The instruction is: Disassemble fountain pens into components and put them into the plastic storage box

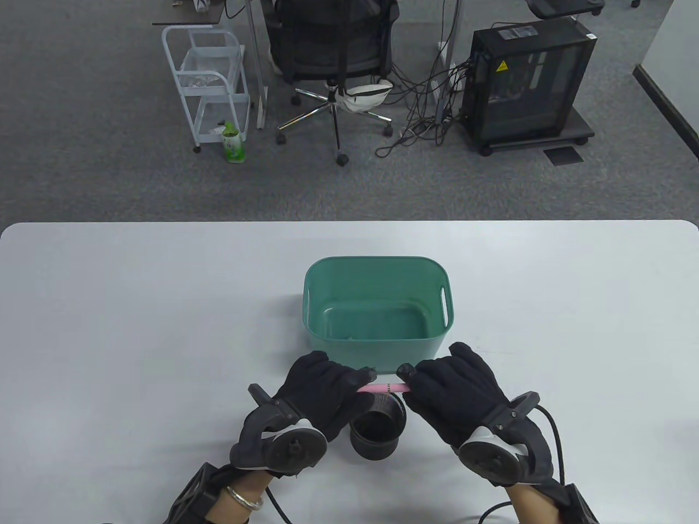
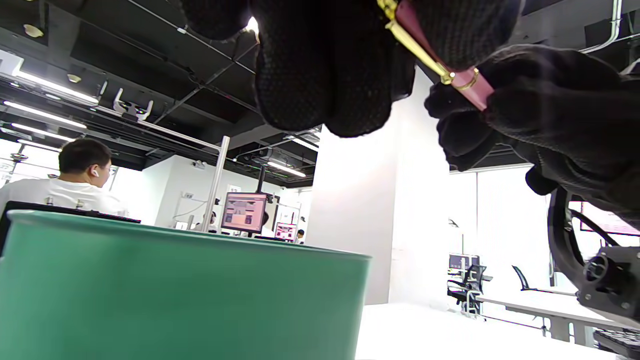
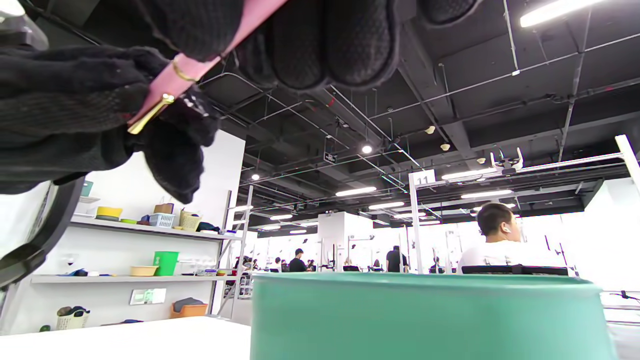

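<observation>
I see a big white table (image 1: 136, 327) with a grey carpet floor behind it. On the floor stand a black office chair (image 1: 333, 49), a white wire cart (image 1: 210, 87) and a black computer case (image 1: 527, 82).

In the middle of the table sits a green plastic storage box with rounded corners (image 1: 377, 314). It has a slot handle at each short end. I can't make out any pen parts inside it. Just in front of the box stands a round black pen cup (image 1: 378, 431), between my two wrists.

I hold a slim pink fountain pen with gold trim (image 1: 385, 388) up in the air, over the far rim of the cup and just in front of the near wall of the box. The pen lies flat. Its long side runs left to right, from one hand to the other. Only a short pink bit shows between the gloves in the table view.

My left hand (image 1: 322, 390) has its fingers curled round the left end of the pen. My right hand (image 1: 456, 390) has its fingers curled round the right end.

In the left wrist view the gold clip (image 2: 415, 47) and a thin gold ring (image 2: 467, 80) show. The clip end sits under my left fingers (image 2: 325, 65).
</observation>
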The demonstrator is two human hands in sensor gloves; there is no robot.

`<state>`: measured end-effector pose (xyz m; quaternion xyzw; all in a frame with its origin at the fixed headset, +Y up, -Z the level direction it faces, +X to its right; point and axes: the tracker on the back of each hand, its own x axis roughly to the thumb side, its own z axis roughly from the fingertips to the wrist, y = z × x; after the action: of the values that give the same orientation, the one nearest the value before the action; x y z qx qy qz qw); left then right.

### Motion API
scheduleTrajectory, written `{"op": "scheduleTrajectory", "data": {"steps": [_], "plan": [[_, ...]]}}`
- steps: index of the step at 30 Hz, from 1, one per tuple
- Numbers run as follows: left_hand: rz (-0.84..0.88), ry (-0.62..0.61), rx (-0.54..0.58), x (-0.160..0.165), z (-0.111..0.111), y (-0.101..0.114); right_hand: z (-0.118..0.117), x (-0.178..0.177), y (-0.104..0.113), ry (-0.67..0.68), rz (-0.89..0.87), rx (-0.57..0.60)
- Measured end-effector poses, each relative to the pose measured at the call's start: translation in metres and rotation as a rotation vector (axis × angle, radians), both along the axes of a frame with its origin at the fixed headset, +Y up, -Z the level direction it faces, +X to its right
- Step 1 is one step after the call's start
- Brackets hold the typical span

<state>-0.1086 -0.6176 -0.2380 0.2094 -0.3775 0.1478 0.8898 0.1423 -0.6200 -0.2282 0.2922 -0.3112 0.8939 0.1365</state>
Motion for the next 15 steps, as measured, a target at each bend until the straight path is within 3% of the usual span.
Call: {"op": "scheduleTrajectory", "data": {"steps": [8,15], "plan": [[0.046,-0.063,0.123,-0.006,0.01,0.012,-0.001,0.004,0.008,0.11,-0.095,-0.124],[0.04,-0.084,0.093,-0.008,0.011,0.017,-0.003,0.007,0.011,0.153,-0.13,-0.183]]}}
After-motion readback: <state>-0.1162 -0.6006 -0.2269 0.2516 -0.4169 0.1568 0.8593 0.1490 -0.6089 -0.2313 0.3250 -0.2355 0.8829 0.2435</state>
